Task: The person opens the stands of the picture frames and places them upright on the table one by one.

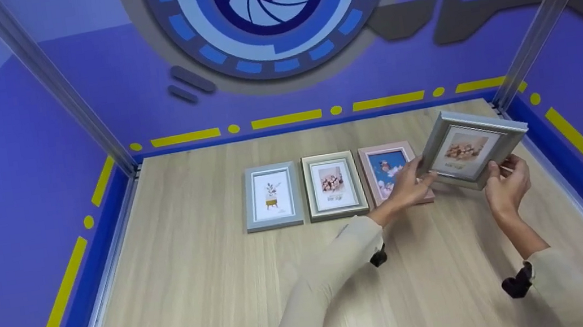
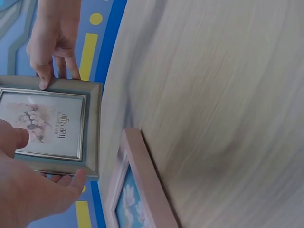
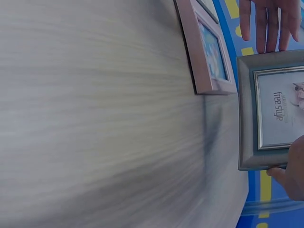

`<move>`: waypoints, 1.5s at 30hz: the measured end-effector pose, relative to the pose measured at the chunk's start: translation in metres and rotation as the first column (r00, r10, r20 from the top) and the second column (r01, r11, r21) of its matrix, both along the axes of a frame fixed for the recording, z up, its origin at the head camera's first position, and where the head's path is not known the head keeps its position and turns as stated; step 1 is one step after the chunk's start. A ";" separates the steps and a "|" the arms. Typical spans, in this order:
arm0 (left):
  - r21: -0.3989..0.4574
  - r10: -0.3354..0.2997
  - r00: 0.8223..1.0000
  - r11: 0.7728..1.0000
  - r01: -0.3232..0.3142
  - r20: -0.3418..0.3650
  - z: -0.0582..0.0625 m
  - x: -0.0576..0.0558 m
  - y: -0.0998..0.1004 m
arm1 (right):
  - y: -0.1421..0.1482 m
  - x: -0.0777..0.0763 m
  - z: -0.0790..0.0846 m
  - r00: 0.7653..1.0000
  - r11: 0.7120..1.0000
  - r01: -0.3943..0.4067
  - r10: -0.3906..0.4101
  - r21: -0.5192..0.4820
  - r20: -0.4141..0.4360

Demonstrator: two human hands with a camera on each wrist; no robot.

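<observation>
Both hands hold a silver-grey picture frame [image 1: 466, 149] tilted above the table's right side, its flower photo facing me. At its left edge is my left hand [image 1: 410, 185], thumb toward the front. My right hand [image 1: 508, 185] grips the lower right, with its thumb [image 2: 44, 81] on the border in the left wrist view. "Free style" lettering shows on the held photo in both wrist views. Behind the left hand lies a pink frame [image 1: 389, 159] with a blue picture, partly covered by that hand. Left of it lie a champagne frame [image 1: 333, 185] and a light blue frame [image 1: 271, 196].
The three lying frames form a row toward the back of the wooden table [image 1: 201, 290]. Blue printed walls [image 1: 105, 93] with yellow dashes enclose the table at the back and sides. Metal posts [image 1: 544, 14] stand at the back corners.
</observation>
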State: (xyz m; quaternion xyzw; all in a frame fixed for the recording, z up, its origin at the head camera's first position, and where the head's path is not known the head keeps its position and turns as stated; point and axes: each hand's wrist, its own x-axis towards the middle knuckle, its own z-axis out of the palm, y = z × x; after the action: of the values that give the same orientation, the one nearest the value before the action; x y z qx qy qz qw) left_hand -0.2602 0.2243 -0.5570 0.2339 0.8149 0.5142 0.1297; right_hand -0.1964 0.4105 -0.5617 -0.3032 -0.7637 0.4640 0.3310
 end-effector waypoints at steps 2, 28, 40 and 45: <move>0.014 -0.029 0.998 0.999 0.028 0.051 -0.003 0.000 0.004 | 0.005 0.001 -0.003 1.000 1.000 0.015 -0.015 -0.002 0.002; 0.087 -0.108 0.943 0.993 0.085 0.314 -0.023 -0.003 0.043 | 0.037 -0.001 -0.025 0.996 0.995 0.084 -0.083 -0.063 0.016; 0.060 -0.133 0.928 0.991 0.119 0.347 -0.027 -0.003 0.047 | 0.047 -0.002 -0.028 0.993 0.992 0.108 -0.104 -0.069 0.060; 0.033 -0.142 0.934 0.990 0.139 0.329 -0.027 -0.004 0.048 | 0.050 -0.002 -0.031 0.994 0.993 0.110 -0.111 -0.052 -0.010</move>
State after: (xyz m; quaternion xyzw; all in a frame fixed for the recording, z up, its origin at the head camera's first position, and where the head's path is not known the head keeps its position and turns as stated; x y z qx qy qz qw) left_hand -0.2641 0.2719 -0.5842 0.2028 0.7603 0.5394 0.2997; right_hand -0.1982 0.4609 -0.5930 -0.3505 -0.7315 0.4663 0.3531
